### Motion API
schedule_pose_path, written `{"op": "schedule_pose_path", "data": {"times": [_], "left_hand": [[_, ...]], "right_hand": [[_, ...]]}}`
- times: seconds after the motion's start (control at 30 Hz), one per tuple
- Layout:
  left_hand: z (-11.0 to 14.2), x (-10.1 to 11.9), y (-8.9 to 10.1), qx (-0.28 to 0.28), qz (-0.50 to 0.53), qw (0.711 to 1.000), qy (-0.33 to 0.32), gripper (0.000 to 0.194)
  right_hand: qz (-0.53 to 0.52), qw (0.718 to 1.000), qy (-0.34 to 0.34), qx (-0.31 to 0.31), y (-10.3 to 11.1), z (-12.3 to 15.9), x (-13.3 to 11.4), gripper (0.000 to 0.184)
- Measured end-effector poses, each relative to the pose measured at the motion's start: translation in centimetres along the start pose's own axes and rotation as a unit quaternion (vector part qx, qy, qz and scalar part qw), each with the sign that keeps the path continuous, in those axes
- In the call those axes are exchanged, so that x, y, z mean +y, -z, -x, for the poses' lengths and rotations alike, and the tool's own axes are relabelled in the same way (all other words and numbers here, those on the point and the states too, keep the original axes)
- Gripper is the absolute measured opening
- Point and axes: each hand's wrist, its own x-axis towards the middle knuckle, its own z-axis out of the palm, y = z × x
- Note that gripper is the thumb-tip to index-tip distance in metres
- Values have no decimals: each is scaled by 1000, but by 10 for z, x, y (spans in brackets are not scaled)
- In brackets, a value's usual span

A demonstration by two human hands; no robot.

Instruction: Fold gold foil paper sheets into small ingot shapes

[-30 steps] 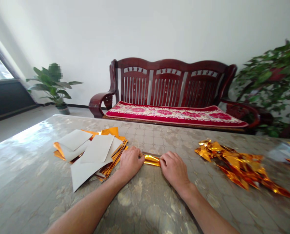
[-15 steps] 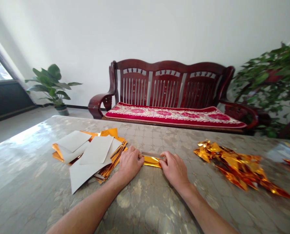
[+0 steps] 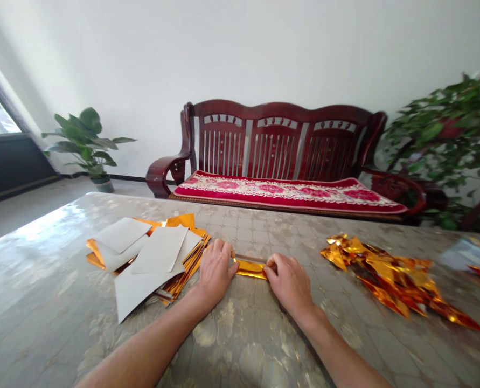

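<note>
A narrow folded strip of gold foil paper (image 3: 250, 269) lies on the table in front of me, its shiny side up. My left hand (image 3: 217, 268) pinches the strip's left end, fingers curled together. At the other end, my right hand (image 3: 290, 278) is closed on the strip between thumb and bent fingers. Both fingertips hide the strip's ends. Just left of my left hand is a loose stack of gold foil sheets (image 3: 191, 262), several with their pale backs (image 3: 161, 248) upward. Farther right lies a heap of folded gold foil pieces (image 3: 389, 272).
The patterned table (image 3: 240, 345) carries a clear plastic bag (image 3: 461, 253) near its right edge. Behind it stands a dark red wooden bench (image 3: 276, 140) with a red floral cover (image 3: 288, 189). Potted plants (image 3: 87, 141) flank the bench.
Both hands stay at the strip's ends. My right fingers lifted slightly half a second ago and have now curled down again. My left fingers have shifted a little. The view has tilted slightly.
</note>
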Motion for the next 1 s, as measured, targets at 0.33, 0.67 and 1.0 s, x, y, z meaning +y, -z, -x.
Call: {"op": "schedule_pose_path", "data": {"times": [0.33, 0.67, 1.0], "left_hand": [[1, 2, -1, -56, 8, 976, -212, 13], [16, 7, 12, -112, 77, 933, -332, 36], [36, 12, 5, -96, 4, 960, -261, 51]], "right_hand": [[32, 997, 63, 5, -2, 2, 3, 12], [91, 989, 108, 46, -2, 2, 4, 14], [68, 982, 176, 21, -4, 15, -12, 17]]}}
